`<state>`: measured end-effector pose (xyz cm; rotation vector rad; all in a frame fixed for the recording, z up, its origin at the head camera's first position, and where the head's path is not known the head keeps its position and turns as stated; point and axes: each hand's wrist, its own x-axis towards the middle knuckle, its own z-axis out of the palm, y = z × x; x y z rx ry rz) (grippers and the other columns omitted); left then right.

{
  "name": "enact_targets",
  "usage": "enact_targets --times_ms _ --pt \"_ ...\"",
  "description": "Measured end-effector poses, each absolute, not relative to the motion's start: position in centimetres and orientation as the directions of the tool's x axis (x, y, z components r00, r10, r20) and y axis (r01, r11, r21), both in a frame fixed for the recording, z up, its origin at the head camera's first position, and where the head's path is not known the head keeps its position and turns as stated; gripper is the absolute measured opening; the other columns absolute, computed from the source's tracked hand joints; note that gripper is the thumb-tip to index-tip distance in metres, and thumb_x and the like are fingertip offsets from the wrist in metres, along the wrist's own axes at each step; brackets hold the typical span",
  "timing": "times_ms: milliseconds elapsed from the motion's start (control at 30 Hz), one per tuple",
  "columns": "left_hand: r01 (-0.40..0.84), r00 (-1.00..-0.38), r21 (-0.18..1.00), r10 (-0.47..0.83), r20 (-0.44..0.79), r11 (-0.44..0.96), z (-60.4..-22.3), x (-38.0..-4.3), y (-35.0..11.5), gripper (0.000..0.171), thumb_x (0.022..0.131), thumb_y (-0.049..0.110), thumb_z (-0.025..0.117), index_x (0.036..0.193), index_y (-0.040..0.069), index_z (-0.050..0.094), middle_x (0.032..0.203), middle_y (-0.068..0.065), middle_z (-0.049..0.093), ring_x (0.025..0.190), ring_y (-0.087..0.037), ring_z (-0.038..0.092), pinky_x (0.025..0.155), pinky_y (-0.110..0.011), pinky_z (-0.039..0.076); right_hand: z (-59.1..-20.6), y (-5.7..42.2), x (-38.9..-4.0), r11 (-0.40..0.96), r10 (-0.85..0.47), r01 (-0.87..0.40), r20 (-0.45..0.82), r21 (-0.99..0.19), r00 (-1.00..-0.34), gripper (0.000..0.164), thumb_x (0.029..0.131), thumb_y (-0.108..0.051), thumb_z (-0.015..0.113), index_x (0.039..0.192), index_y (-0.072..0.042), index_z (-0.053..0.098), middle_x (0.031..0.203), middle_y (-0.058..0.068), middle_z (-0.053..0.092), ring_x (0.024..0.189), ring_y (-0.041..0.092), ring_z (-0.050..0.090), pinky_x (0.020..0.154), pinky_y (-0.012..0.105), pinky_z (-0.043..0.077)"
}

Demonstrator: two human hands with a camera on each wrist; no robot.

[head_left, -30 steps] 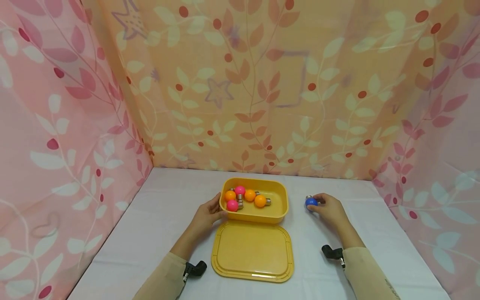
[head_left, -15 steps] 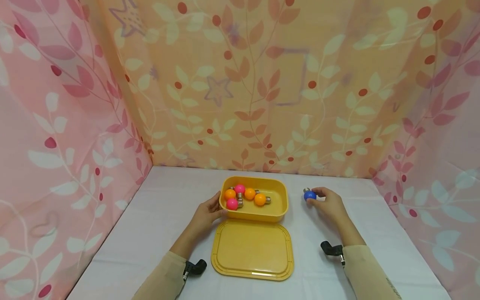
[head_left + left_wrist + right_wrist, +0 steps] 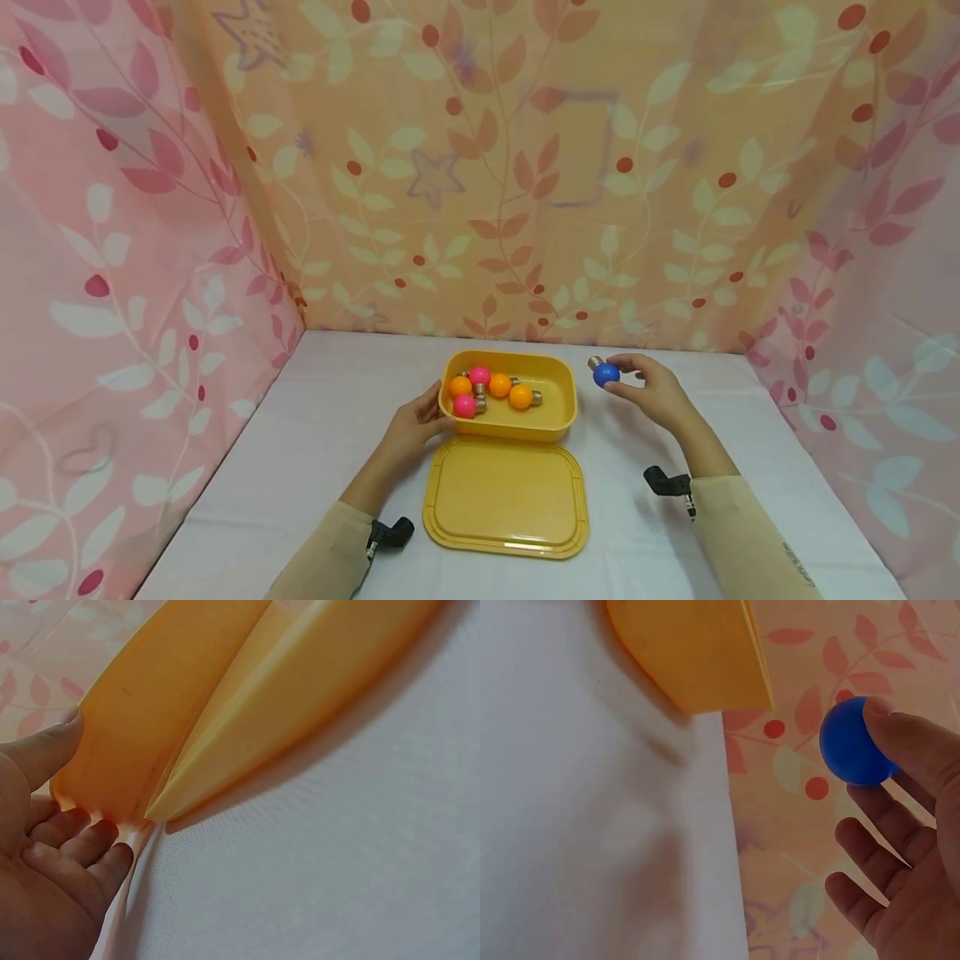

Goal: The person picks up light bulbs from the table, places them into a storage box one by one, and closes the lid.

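A yellow plastic box (image 3: 558, 427) stands uncovered on the white cloth, with several orange and pink light bulbs (image 3: 521, 397) lying toward its left side. My left hand (image 3: 408, 429) grips the box's left end, thumb at the front and fingers round the side; the left wrist view shows the thumb and fingertips against the yellow wall. To the right of the box, my right hand (image 3: 656, 392) pinches a blue light bulb (image 3: 606, 375) between thumb and fingers, above the table. Its metal base points up and left. In the right wrist view only the bulb's blue globe (image 3: 855, 742) shows.
The yellow lid (image 3: 506, 498) lies flat in front of the box, close to its near wall. Patterned curtains (image 3: 517, 208) enclose the white-covered table (image 3: 337, 375) at the back and both sides. A black wrist camera (image 3: 667, 482) sits at each sleeve.
My right hand has lifted the blue light bulb off the table and moved it up and left toward the box. My left hand stays at the box.
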<state>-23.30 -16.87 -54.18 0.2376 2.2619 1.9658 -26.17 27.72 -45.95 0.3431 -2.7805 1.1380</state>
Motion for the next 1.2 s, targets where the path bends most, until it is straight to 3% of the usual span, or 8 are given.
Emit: enact_targets --times_ms 333,767,1000,1200 --pt "0.024 -0.98 0.989 0.197 -0.006 0.146 -54.2 -23.2 -16.9 0.087 0.088 0.032 0.081 0.161 0.025 0.035 0.164 -0.001 0.037 0.147 -0.02 0.042 0.111 -0.03 0.043 -41.2 24.9 -26.4 0.712 -0.335 -0.349 0.142 -0.609 -0.931 0.052 0.088 -0.042 0.081 0.134 -0.024 0.066 0.136 0.006 0.062 0.129 0.033 0.053 0.111 0.07 0.04" --pt "0.031 -0.979 0.989 0.202 0.002 0.141 -54.0 -23.2 -16.6 0.089 0.087 0.036 0.082 0.161 0.024 0.034 0.165 -0.001 0.036 0.148 -0.02 0.041 0.111 -0.031 0.044 -38.5 20.6 -27.2 0.725 -0.495 -0.442 0.046 -0.527 -0.868 0.042 0.086 -0.034 0.084 0.125 -0.026 0.07 0.13 -0.003 0.068 0.128 0.027 0.058 0.111 0.059 0.047" --pt "0.011 -0.981 0.99 0.196 -0.017 0.142 -54.0 -23.1 -16.8 0.09 0.086 0.035 0.082 0.161 0.025 0.034 0.164 0.0 0.036 0.148 -0.019 0.041 0.112 -0.031 0.043 -38.2 18.5 -27.7 0.703 -0.607 -0.505 -0.053 -0.501 -0.793 0.039 0.088 -0.03 0.083 0.125 -0.024 0.072 0.129 -0.006 0.068 0.131 0.026 0.056 0.115 0.058 0.042" --pt "0.023 -0.979 0.988 0.206 -0.009 0.15 -53.9 -23.3 -16.8 0.088 0.087 0.033 0.082 0.161 0.025 0.034 0.164 0.0 0.037 0.147 -0.02 0.042 0.113 -0.032 0.042 -38.3 17.1 -28.0 0.706 -0.65 -0.526 -0.138 -0.474 -0.748 0.035 0.088 -0.026 0.083 0.122 -0.023 0.073 0.125 -0.007 0.069 0.123 0.02 0.06 0.112 0.047 0.049"
